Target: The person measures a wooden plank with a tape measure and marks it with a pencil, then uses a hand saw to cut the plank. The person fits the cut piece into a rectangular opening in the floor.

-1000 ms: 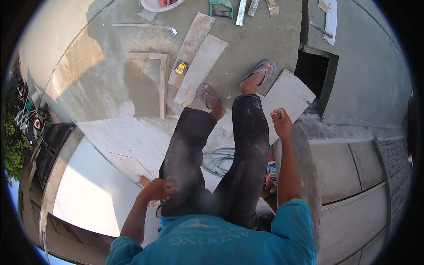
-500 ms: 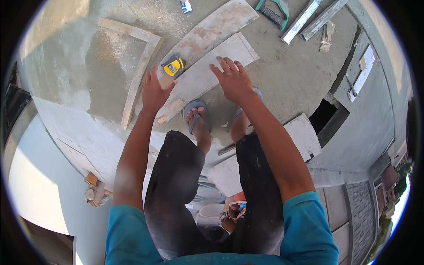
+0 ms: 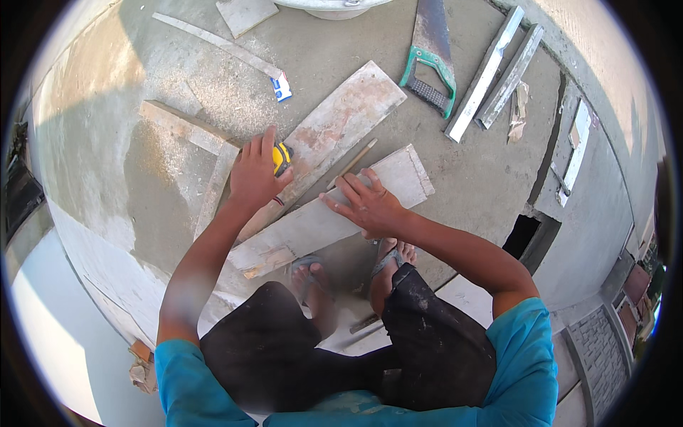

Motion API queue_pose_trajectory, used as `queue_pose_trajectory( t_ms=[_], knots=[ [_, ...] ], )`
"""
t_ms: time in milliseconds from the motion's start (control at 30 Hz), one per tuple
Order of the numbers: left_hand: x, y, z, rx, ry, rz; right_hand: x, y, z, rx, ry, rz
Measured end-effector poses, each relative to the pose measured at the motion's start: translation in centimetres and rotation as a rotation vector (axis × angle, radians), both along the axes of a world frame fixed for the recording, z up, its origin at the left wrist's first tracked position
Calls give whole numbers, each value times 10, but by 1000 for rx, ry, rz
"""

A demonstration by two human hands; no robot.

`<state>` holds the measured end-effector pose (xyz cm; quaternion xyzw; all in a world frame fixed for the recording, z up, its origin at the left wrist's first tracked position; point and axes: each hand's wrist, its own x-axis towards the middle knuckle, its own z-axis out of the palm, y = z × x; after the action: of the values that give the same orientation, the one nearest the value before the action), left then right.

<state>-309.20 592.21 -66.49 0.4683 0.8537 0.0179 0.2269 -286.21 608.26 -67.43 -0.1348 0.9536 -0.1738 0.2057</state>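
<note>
My left hand (image 3: pixel 254 174) is closed around a yellow and black tape measure (image 3: pixel 284 158), which shows between thumb and forefinger. It sits over the lower left part of a long, stained wooden board (image 3: pixel 345 121). My right hand (image 3: pixel 370 205) lies across a second, shorter pale board (image 3: pixel 405 178), nearer my feet. Its fingertips hook over that board's far edge, and the thumb side points left. In the wedge-shaped gap between the boards lies a thin pencil (image 3: pixel 358 156).
An L-shaped timber frame (image 3: pixel 188 128) lies left of my left hand. A green-handled handsaw (image 3: pixel 431 67) and metal channels (image 3: pixel 487 75) lie far right. A rectangular hole (image 3: pixel 523 235) opens in the concrete at right. Sawdust (image 3: pixel 228 85) covers the floor beyond.
Both hands have come down, the left onto the tape measure, the right onto the shorter board. That board's right end has swung toward me, opening a gap where the pencil shows.
</note>
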Motion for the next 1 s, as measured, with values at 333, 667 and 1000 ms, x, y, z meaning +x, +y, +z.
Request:
queue_pose_trajectory(
  t_ms=[333,667,1000],
  knots=[
    [-2,-30,7,223,-6,-221,140,200,43,262,-212,-429],
    [40,-93,1,39,22,34,39,132,9,67,134,-229],
    [45,-105,6,-17,0,55,-30,96,-10,-115,495,-33]
  ],
)
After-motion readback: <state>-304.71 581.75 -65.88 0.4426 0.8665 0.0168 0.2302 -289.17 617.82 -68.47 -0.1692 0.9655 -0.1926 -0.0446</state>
